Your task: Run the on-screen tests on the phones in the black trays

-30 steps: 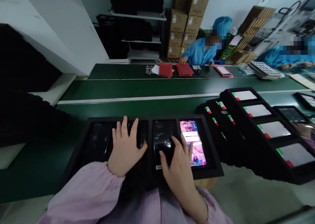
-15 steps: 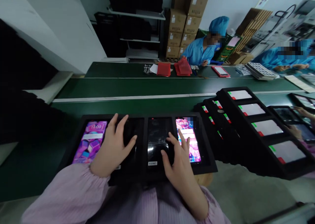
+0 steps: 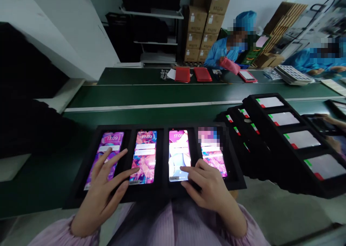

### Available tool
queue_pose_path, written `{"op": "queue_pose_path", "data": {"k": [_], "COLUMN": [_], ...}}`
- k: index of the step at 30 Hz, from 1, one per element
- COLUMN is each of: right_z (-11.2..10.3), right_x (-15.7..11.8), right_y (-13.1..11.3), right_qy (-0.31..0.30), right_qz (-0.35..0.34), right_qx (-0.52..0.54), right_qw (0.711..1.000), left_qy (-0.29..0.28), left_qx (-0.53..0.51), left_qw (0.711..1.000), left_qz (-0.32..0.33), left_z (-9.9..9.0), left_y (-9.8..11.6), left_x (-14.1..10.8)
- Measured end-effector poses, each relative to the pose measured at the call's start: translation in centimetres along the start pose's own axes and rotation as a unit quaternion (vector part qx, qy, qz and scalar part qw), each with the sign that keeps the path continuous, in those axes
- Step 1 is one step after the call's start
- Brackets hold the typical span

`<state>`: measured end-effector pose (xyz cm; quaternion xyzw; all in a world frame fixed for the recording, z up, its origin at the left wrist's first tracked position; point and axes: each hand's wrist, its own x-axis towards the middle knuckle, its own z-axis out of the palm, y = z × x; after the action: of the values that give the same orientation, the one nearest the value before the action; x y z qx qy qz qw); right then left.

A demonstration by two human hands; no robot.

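Several lit smartphones lie face up in the slots of a black foam tray [image 3: 163,188] before me. My left hand [image 3: 105,186] is open, its fingers spread over the purple-screened phone [image 3: 115,141] at the far left. One of its fingertips reaches the lower left of the pink-screened phone [image 3: 146,165] beside it. My right hand [image 3: 208,183] holds nothing; an outstretched finger is at the lower screen of the pale-screened phone [image 3: 177,156], thumb apart and the other fingers bent. That hand partly covers the rightmost phone [image 3: 214,163].
On the right, a black tray [image 3: 298,159] holds phones with white, green and red screens, beside smaller lit screens on black trays. Across the green bench [image 3: 151,94] lie red pouches [image 3: 182,74]. A co-worker [image 3: 224,49] in blue sits opposite, holding a red pouch.
The two middle phones' dark screens are now lit. My left hand has moved left and down, my right hand slightly right and down. The co-worker opposite has lifted a red pouch.
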<state>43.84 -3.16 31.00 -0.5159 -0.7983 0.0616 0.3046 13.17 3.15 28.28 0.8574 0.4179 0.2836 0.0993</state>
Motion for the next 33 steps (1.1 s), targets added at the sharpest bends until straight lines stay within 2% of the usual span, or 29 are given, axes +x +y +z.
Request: {"op": "queue_pose_path", "data": {"k": [3,5,8,10,13,15,18,20,23,26,29,31,33], "right_z": [0.1,-0.5,-2.2,-3.6,-4.9,-5.0,-4.3,-3.8,-3.5,-3.6,-3.5,-3.0,-2.3], "right_x": [0.5,0.6,0.1,-0.7,-2.0,-2.5,-2.5,-2.0,-1.0,0.0,0.2,0.1,-0.1], "right_y": [0.3,0.7,1.2,1.6,2.3,2.8,3.3,3.2,2.5,1.7,1.1,0.7,0.5], "right_qy": [-0.015,0.015,0.090,0.121,0.101,0.083,0.106,0.148,0.182,0.158,0.104,0.052,0.009], "right_qz": [0.033,0.059,0.082,0.095,0.108,0.129,0.161,0.155,0.119,0.076,0.041,0.020,0.004], "right_qx": [-0.046,-0.078,-0.086,-0.081,-0.078,-0.084,-0.109,-0.107,-0.064,-0.040,-0.018,0.012,0.027], "right_qw": [0.998,0.995,0.989,0.985,0.986,0.985,0.975,0.971,0.974,0.984,0.994,0.998,1.000], "left_qy": [-0.018,-0.027,-0.012,0.011,0.041,0.045,0.003,-0.023,-0.022,0.027,0.097,0.091,0.060], "left_qx": [0.004,0.016,0.039,0.041,0.016,0.010,0.026,0.029,0.011,-0.033,-0.130,-0.184,-0.201], "left_qw": [0.999,0.999,0.998,0.994,0.987,0.977,0.944,0.920,0.893,0.866,0.846,0.827,0.806], "left_qz": [0.033,0.022,-0.058,-0.105,-0.156,-0.210,-0.329,-0.389,-0.449,-0.498,-0.507,-0.523,-0.553], "left_z": [0.3,0.9,1.6,1.5,-0.1,-1.4,-2.8,-3.1,-2.9,-2.4,-2.2,-2.4,-2.9], "left_y": [-0.1,-0.3,-0.5,-0.8,-1.9,-3.0,-4.8,-5.7,-6.3,-6.2,-5.6,-5.1,-4.5], "left_x": [0.1,0.6,2.0,3.0,3.8,3.5,2.5,2.1,2.9,4.5,5.5,5.3,4.7]}}
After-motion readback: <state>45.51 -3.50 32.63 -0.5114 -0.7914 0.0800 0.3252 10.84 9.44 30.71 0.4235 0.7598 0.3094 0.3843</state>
